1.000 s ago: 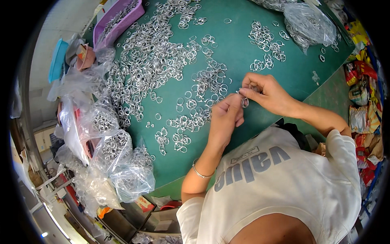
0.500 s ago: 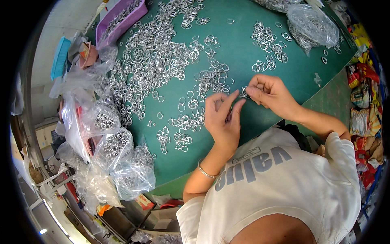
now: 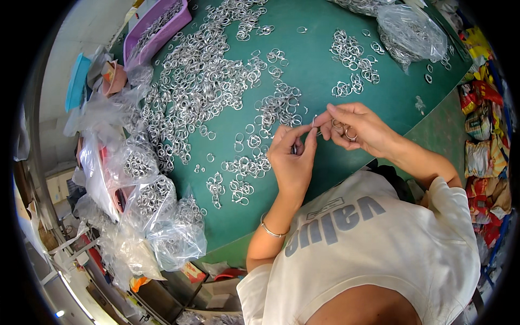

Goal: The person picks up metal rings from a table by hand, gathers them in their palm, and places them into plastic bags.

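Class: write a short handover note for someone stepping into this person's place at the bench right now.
Left hand: fingers pinched on a small metal piece next to the right fingertips.
Right hand: pinching the same spot, a few metal rings in its palm.
Loose rings cover the green table; small linked clusters lie nearest the hands.
Filled clear bags sit at the left edge.
Done: bags and clusters. Left: the big pile.

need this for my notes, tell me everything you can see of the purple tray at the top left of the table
The purple tray is a shallow rectangular bin that looks like plastic, with a raised rim. It lies at an angle at the far left edge of the green table, partly cut off by the picture's rim. It holds a heap of silvery metal rings. Clear plastic bags lie just below it; neither hand touches it.
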